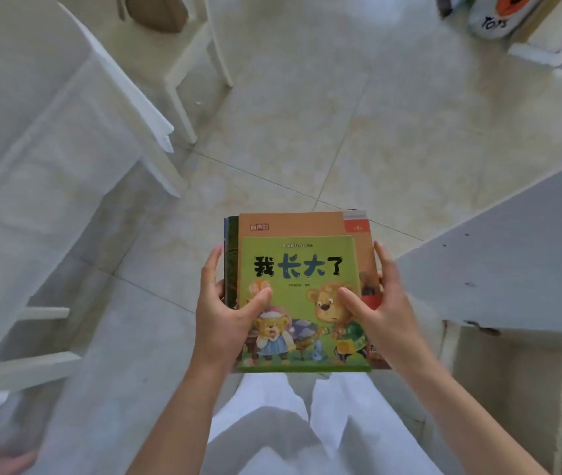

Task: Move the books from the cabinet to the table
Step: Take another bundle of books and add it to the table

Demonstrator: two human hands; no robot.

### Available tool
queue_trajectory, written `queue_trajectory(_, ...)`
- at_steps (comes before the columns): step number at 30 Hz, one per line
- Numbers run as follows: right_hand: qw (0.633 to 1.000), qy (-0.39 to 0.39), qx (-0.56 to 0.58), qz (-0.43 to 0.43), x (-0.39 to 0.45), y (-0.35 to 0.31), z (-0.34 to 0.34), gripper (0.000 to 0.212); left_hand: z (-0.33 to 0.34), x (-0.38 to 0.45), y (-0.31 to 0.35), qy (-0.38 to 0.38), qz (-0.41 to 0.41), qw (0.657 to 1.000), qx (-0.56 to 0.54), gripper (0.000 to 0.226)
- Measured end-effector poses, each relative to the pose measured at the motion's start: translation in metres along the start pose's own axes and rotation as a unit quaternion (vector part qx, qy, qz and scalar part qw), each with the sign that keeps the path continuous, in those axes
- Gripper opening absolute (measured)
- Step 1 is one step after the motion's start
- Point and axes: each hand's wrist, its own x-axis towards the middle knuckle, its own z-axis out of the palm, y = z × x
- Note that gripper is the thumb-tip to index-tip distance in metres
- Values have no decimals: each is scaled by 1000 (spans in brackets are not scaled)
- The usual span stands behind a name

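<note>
I hold a stack of several picture books [301,265] in front of me, above the tiled floor. The top one is green, with cartoon bears and large Chinese characters. An orange book and a red-edged one stick out beneath it. My left hand [224,313] grips the stack's left side, thumb on the green cover. My right hand [380,303] grips the right side, thumb on the cover too. A white table [32,108] stands at the left. A grey-white cabinet top [512,262] is at the right.
A white chair [190,63] stands behind the table at the upper left. A bag with an orange patch [502,15] lies at the top right beside white furniture. Beige floor tiles [341,114] fill the middle. My white trousers [307,423] show below the books.
</note>
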Motion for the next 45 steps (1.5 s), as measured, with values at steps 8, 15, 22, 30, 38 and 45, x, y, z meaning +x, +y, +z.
queue_trajectory(8,992,-118,-2,-52,36,-72,153,76,-153,32,4,139,-4,990,-29,80)
queue_trajectory(15,974,-216,-31,-62,73,-127,234,73,-219,55,10,226,-11,971,-71,78)
queue_trajectory(22,960,-265,-67,-68,133,-177,294,79,-253,109,29,291,-15,953,-83,80)
queue_trajectory(30,938,-331,-101,-23,223,-264,363,75,-289,189,82,372,-18,922,-104,81)
queue_trajectory(38,897,-417,-145,10,281,-334,451,54,-344,243,114,443,-13,883,-157,75)
queue_trajectory(45,870,-457,-178,52,312,-364,544,50,-415,284,108,447,-29,871,-202,74)
